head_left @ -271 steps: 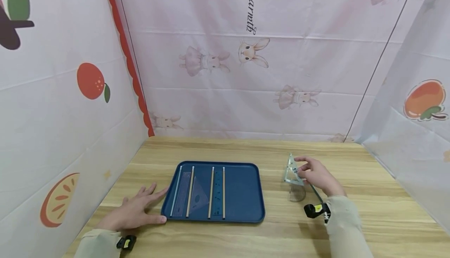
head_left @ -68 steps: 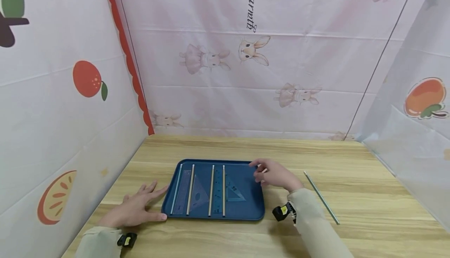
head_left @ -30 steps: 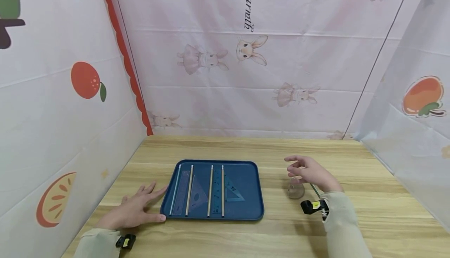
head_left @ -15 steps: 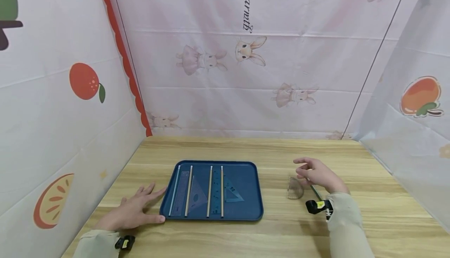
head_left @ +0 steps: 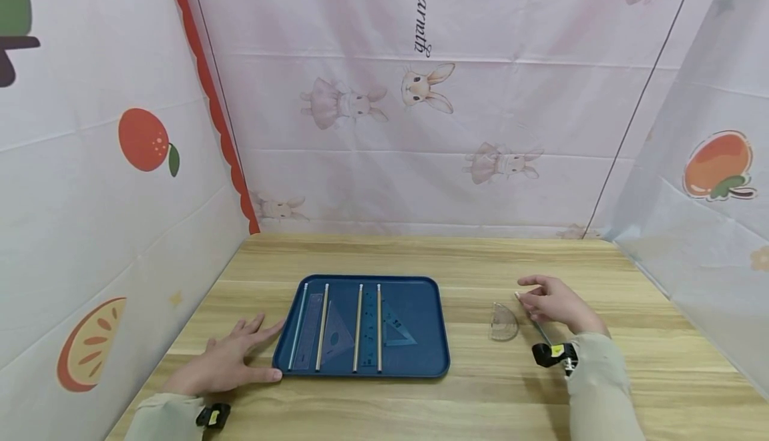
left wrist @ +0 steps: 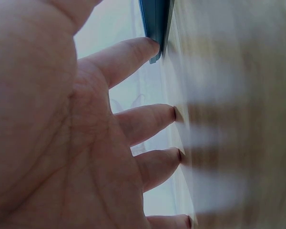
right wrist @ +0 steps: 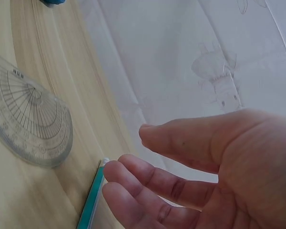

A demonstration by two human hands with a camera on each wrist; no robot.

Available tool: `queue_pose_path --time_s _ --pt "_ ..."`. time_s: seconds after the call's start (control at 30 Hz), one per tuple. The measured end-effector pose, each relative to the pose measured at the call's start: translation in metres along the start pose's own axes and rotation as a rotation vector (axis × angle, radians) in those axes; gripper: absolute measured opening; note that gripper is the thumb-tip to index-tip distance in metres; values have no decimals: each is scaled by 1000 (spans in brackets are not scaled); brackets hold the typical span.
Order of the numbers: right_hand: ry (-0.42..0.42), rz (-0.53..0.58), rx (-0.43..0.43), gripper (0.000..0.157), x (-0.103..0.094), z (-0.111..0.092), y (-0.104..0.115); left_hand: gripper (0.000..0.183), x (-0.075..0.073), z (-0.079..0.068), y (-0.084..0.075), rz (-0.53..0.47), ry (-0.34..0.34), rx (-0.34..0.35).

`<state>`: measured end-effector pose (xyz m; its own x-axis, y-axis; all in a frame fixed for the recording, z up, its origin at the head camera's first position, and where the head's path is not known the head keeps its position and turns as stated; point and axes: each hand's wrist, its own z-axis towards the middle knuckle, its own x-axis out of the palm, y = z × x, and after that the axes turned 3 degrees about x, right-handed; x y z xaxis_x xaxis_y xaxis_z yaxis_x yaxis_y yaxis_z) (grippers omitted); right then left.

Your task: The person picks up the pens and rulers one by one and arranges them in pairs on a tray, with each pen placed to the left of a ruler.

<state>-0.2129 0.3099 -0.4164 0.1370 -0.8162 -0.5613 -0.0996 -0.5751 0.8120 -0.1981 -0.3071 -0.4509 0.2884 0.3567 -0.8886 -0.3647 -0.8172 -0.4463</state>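
Observation:
My left hand (head_left: 225,359) lies spread on the table, its thumb and index finger touching the left edge of the blue tray (head_left: 417,317). In the left wrist view, the index fingertip (left wrist: 151,45) meets the tray rim. My right hand (head_left: 561,304) hovers at the eraser end of a green pencil (right wrist: 91,202) lying on the table. Its fingers are loosely bent beside the pencil, and the thumb (right wrist: 181,140) stands apart from them. Sleeve and wrist camera hide the pencil's near part in the head view. A clear protractor (head_left: 503,322) lies left of this hand.
Inside the tray are several pencils, a purple ruler (head_left: 310,331), a purple set square (head_left: 338,341), a blue ruler (head_left: 369,341) and a blue-green set square (head_left: 399,333). Printed cloth walls (head_left: 384,187) enclose the table (head_left: 468,401) at the back and sides.
The set square, earlier in my right hand, now lies in the tray. That hand has gone back right, past the protractor to the green pencil. My left hand stays at the tray edge.

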Motion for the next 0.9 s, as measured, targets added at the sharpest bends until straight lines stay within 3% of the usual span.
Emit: queue_pose_path --time_s 0.63,0.9 --pt "-14 -26 47 50 -1 2 -18 99 -1 -1 0 12 3 0" --pt "-23 -81 17 55 -1 2 -24 98 -1 -1 1 15 1 1"
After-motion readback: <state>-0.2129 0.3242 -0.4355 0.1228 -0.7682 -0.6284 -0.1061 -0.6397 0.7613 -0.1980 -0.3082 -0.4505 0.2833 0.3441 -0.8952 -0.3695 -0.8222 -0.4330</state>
